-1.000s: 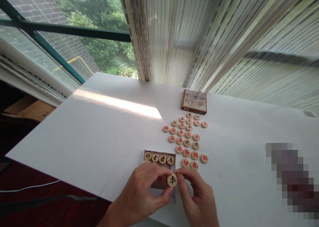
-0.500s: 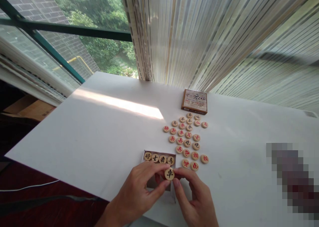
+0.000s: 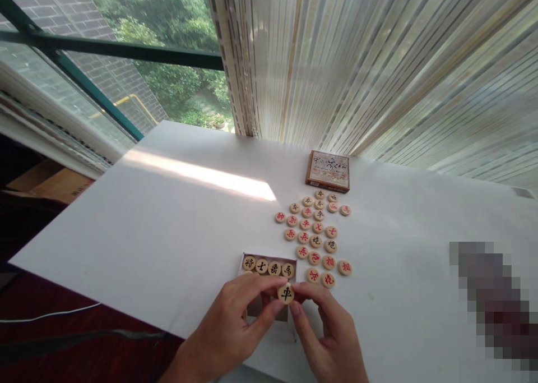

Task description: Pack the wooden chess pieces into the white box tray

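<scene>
Left hand (image 3: pixel 235 321): thumb and forefinger slightly parted, pinching round pale-wood chess piece with black character (image 3: pixel 286 294).
Right hand (image 3: pixel 330 335): fingertips nearly together, gripping its right edge.
Piece position: lower centre, between hands, over open white rectangular box (image 3: pixel 282 316).

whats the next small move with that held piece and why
I'd probably lower the held piece into the open box: the left hand pinches it, the right hand is at its edge, four black-marked pieces line the box's far end, and bare bottom shows nearer.
</scene>
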`<action>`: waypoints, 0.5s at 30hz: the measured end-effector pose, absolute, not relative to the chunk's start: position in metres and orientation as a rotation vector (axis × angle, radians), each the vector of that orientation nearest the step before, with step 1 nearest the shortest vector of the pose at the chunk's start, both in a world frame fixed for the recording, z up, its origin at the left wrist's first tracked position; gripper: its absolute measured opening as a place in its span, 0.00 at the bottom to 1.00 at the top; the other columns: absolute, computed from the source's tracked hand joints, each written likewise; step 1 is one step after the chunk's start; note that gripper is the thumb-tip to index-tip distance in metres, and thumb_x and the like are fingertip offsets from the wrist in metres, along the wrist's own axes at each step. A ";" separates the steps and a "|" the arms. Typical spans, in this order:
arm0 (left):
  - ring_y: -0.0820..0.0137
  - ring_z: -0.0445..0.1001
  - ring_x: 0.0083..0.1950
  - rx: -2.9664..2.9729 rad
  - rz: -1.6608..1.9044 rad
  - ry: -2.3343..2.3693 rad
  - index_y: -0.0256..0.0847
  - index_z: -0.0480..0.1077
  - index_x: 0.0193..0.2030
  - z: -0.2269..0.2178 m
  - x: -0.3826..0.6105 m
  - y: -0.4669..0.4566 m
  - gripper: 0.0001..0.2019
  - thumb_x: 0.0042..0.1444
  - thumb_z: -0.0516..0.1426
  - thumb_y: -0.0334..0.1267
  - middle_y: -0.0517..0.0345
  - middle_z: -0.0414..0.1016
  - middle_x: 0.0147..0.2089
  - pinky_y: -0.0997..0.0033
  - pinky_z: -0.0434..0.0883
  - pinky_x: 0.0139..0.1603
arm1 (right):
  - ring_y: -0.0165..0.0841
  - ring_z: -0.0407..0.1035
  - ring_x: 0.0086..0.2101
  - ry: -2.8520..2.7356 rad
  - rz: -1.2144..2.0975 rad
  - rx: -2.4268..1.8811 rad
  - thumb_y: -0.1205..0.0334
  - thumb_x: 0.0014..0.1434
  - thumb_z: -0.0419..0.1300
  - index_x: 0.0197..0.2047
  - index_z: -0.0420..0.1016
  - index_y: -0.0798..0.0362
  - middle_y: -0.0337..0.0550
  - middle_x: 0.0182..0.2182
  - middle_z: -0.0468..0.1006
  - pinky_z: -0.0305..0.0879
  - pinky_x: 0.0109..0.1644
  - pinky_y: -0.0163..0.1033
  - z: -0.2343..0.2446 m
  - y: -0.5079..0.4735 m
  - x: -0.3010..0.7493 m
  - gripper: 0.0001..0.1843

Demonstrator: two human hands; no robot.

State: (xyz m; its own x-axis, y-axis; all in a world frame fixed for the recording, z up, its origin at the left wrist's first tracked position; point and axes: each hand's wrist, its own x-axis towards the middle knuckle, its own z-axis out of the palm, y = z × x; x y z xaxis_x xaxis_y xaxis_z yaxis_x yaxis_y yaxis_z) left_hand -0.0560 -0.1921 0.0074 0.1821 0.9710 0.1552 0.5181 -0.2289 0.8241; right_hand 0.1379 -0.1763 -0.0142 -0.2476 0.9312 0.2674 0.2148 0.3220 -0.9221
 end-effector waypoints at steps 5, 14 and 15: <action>0.74 0.80 0.41 1.752 0.903 1.432 0.50 0.72 0.56 0.007 -0.056 -0.194 0.13 0.65 0.59 0.36 0.61 0.81 0.45 0.77 0.76 0.47 | 0.33 0.79 0.38 -1.700 0.987 -1.021 0.72 0.64 0.61 0.53 0.75 0.47 0.43 0.40 0.83 0.78 0.44 0.34 -0.013 -0.177 0.139 0.16; 0.75 0.77 0.36 1.645 0.899 1.462 0.47 0.73 0.50 0.011 -0.050 -0.192 0.08 0.64 0.60 0.38 0.63 0.80 0.40 0.79 0.75 0.39 | 0.33 0.79 0.38 -1.747 0.931 -0.987 0.72 0.63 0.61 0.54 0.74 0.47 0.42 0.40 0.83 0.78 0.44 0.34 -0.016 -0.175 0.137 0.18; 0.75 0.77 0.35 1.638 0.900 1.467 0.47 0.74 0.49 0.011 -0.050 -0.191 0.08 0.64 0.60 0.38 0.63 0.80 0.39 0.79 0.74 0.38 | 0.33 0.79 0.38 -1.755 0.920 -0.981 0.73 0.62 0.62 0.54 0.74 0.47 0.42 0.40 0.83 0.78 0.44 0.35 -0.016 -0.175 0.137 0.19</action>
State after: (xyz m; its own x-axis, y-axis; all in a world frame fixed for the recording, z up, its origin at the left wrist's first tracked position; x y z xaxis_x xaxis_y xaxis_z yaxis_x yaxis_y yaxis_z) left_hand -0.0495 -0.1913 0.0108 0.0973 0.9950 0.0215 0.4702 -0.0650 0.8801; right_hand 0.1365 -0.1754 -0.0159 -0.2826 0.8964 0.3415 0.2288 0.4087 -0.8835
